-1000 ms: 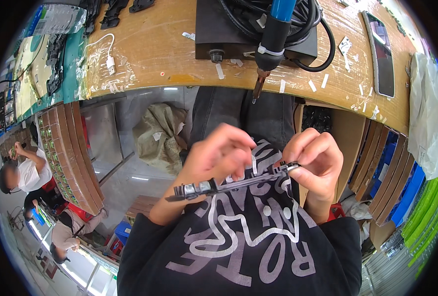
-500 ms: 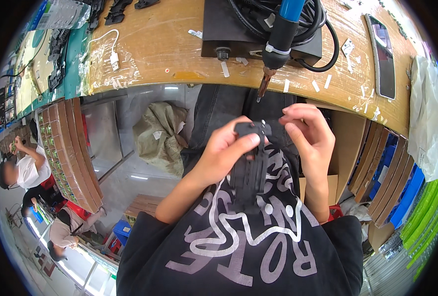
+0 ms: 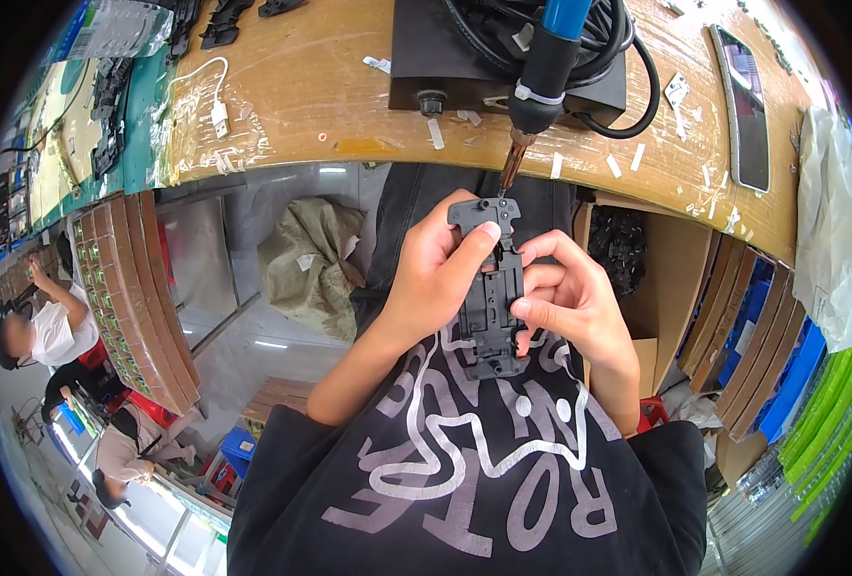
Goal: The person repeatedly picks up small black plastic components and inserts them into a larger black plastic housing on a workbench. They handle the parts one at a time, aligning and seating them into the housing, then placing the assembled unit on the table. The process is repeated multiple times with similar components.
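Observation:
A long black plastic chassis (image 3: pixel 492 305) with moulded holes and posts hangs in front of my shirt, its long side pointing away from me. My left hand (image 3: pixel 440 274) grips its upper left part, thumb pressed across the top face. From the right, my right hand (image 3: pixel 572 298) pinches the middle of its edge between thumb and fingers. Just beyond the far end is the tip of an electric screwdriver (image 3: pixel 538 101), black and blue with a copper-coloured nose. Whether the tip touches the chassis I cannot tell.
On the wooden bench (image 3: pixel 291 125) stand a black box (image 3: pixel 411 67) with coiled cable, a phone (image 3: pixel 747 115) and a white USB cable (image 3: pixel 219 115). An open carton (image 3: pixel 671 298) with black parts sits under the bench at right. Cardboard trays (image 3: pixel 133 298) and co-workers are at left.
The chassis has risen toward the screwdriver tip and tilted to show its face. My right hand, apart from it before, has come down and taken hold of its right edge.

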Demonstrator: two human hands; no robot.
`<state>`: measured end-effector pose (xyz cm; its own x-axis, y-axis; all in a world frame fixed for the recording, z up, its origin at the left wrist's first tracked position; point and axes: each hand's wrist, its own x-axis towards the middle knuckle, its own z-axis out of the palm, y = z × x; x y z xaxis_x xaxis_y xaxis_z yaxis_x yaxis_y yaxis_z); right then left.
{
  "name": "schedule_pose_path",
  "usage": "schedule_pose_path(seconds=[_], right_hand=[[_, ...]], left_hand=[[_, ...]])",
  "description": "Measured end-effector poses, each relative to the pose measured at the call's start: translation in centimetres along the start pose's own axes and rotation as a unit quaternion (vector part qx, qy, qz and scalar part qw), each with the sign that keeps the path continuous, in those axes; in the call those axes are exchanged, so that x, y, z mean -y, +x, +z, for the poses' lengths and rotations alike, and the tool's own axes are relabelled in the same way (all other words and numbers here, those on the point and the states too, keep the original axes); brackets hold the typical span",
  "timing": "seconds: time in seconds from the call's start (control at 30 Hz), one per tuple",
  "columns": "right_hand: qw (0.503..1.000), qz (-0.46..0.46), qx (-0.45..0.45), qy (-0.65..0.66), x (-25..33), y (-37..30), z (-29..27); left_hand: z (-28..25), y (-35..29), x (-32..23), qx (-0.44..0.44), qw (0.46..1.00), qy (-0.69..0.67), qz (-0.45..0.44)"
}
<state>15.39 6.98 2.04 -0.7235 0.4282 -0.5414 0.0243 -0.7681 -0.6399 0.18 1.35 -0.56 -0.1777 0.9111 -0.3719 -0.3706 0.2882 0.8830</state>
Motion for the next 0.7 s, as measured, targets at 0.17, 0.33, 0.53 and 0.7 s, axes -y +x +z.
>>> schedule_pose_path(seconds=[0.17, 0.33, 0.53, 0.7], right_hand=[[1.000, -0.003, 0.005, 0.003, -0.24, 0.12, -0.23], [1.000, 0.001, -0.013, 0.007, -0.23, 0.23, -0.10], [1.000, -0.020, -0.023, 0.000, -0.06, 0.17, 0.21], [0.999, -0.028, -0.030, 0.008, -0.38, 0.00, 0.29]], left_hand=[[0.02, -0.02, 0.25, -0.003, 1.000, 0.003, 0.002], [-0.04, 0.15, 0.74, -0.012, 1.000, -0.001, 0.005], [-0.03, 0.29, 0.21, -0.011, 1.000, 0.000, 0.010], [-0.02, 0.19, 0.10, -0.007, 1.000, -0.002, 0.007]])
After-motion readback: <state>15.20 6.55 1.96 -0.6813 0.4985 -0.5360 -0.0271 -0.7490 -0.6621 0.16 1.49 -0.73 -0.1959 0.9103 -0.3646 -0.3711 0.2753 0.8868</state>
